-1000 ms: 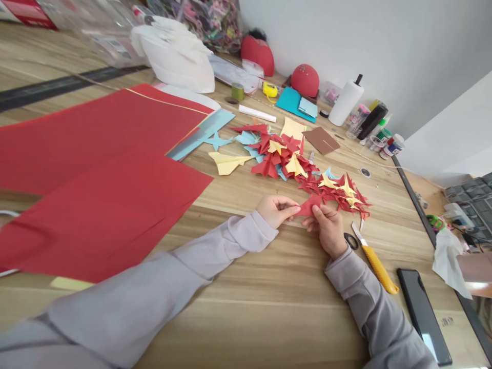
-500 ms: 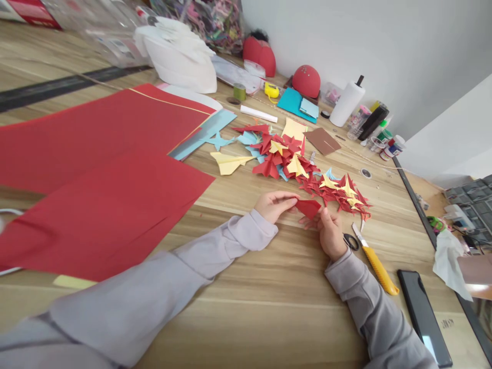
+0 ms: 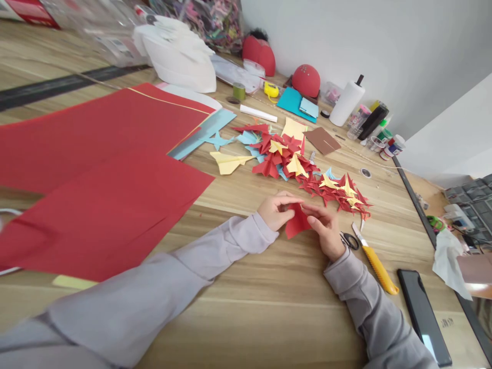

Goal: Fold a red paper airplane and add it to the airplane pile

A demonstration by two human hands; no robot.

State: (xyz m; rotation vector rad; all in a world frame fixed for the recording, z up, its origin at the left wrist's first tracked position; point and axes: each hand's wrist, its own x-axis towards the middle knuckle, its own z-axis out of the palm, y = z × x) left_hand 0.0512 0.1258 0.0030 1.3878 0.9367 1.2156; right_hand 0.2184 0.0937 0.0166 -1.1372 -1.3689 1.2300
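Observation:
Between my two hands is a small piece of red paper (image 3: 298, 222), opened out with its lower corner hanging toward me. My left hand (image 3: 275, 211) grips its left side, thumb in front and fingers behind the top edge. On the other side my right hand (image 3: 326, 228) holds the paper's right edge, fingers along the top and thumb near its face. Just beyond lies a heap of folded paper stars and planes (image 3: 286, 154) in red, yellow and light blue. Black-handled scissors (image 3: 350, 241) lie partly hidden beside my right wrist.
Large red paper sheets (image 3: 115, 205) cover the left of the table. A yellow utility knife (image 3: 380, 269) with its blade out and a phone (image 3: 425, 318) lie at the right. A brown card (image 3: 323, 141), a tape measure (image 3: 271, 90) and bottles (image 3: 372, 123) stand farther back.
The red paper was a narrow folded shape and now shows a wider, opened face hanging lower. My right hand has shifted left, its fingers now along the paper's top edge.

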